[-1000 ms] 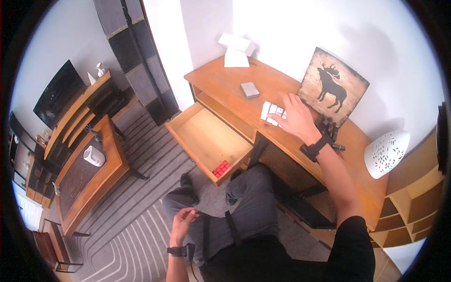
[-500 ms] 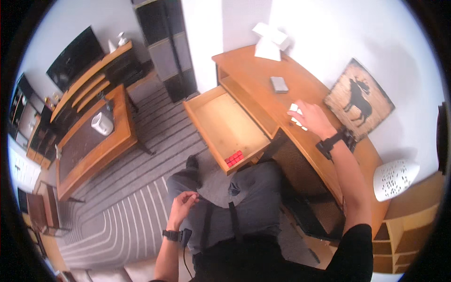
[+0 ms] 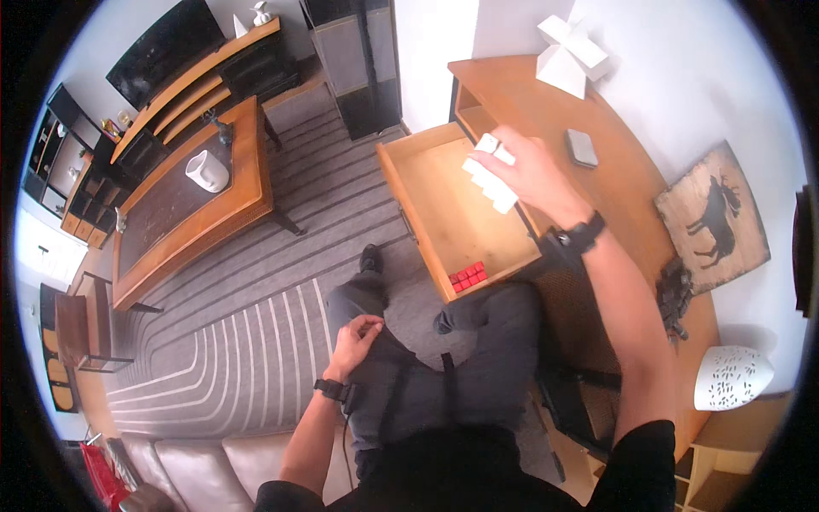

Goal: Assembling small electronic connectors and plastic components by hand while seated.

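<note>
My right hand point(image 3: 525, 166) grips a cluster of white cubes point(image 3: 488, 181) and holds them above the open drawer point(image 3: 426, 200). Its fingers close over the far end of the cubes, covering some of them. Small red cubes point(image 3: 468, 276) lie side by side in the drawer's near corner. Over my left thigh, my left hand point(image 3: 357, 341) is closed, thumb and fingers pressed together, and nothing shows between them.
The drawer juts from a wooden desk point(image 3: 627, 192) bearing a grey flat case point(image 3: 582, 148), a white angular ornament point(image 3: 567, 64), an elk picture point(image 3: 717, 218) and a white perforated lampshade point(image 3: 732, 377). Leftward stands a low table point(image 3: 247, 171) with a white vase point(image 3: 206, 172).
My right hand has lifted the white cubes off the desktop and carried them left over the drawer. The view has shifted; my left hand stays closed near my thigh.
</note>
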Demonstrator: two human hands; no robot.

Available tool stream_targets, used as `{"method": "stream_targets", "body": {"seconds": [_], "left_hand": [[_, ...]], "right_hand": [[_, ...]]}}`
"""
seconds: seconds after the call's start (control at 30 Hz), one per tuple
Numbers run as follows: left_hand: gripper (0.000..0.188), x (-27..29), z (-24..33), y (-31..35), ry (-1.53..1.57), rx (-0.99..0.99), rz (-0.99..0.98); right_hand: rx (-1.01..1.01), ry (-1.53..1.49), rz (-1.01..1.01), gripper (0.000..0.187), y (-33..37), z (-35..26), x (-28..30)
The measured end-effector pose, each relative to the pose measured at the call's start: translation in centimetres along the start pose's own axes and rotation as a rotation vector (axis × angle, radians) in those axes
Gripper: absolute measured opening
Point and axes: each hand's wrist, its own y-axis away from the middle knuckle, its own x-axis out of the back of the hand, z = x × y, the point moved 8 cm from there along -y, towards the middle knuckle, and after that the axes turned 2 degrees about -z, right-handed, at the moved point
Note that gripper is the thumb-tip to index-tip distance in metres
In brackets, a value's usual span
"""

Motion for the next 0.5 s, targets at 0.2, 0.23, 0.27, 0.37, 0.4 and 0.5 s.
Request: {"method": "stream_targets", "body": {"seconds": [0.2, 0.23, 0.27, 0.37, 0.4, 0.5], "left_hand": [[0.024, -0.3, -0.5, -0.8, 0.232, 0.079, -0.166], [0.025, -0.1, -0.5, -1.1, 0.281, 0.108, -0.211], [0.025, 0.2, -0.7, -1.4, 0.277, 0.12, -0.211], [0.026, -0.2, -0.6, -1.7, 0.391, 0.165, -0.252], [0.026, -0.1, -0.9, -1.8, 0.387, 0.186, -0.242], [0.025, -0.7, -0.8, -2.8, 0.436, 0.194, -0.262]], "right_hand": [[-0.257, -0.085, -0.152, 0.038, -6.1, 14.7, -11.5], [-0.285, -0.031, -0.124, 0.04, -7.2, 17.8, -13.3], [-0.314, 0.025, -0.095, 0.041, -8.3, 20.4, -14.9], [-0.45, -0.014, -0.1, 0.046, -10.9, 25.2, -19.7], [-0.451, -0.031, -0.116, 0.046, -12.0, 25.9, -21.9], [-0.628, -0.174, 0.119, 0.048, -13.6, 29.7, -24.7]]}}
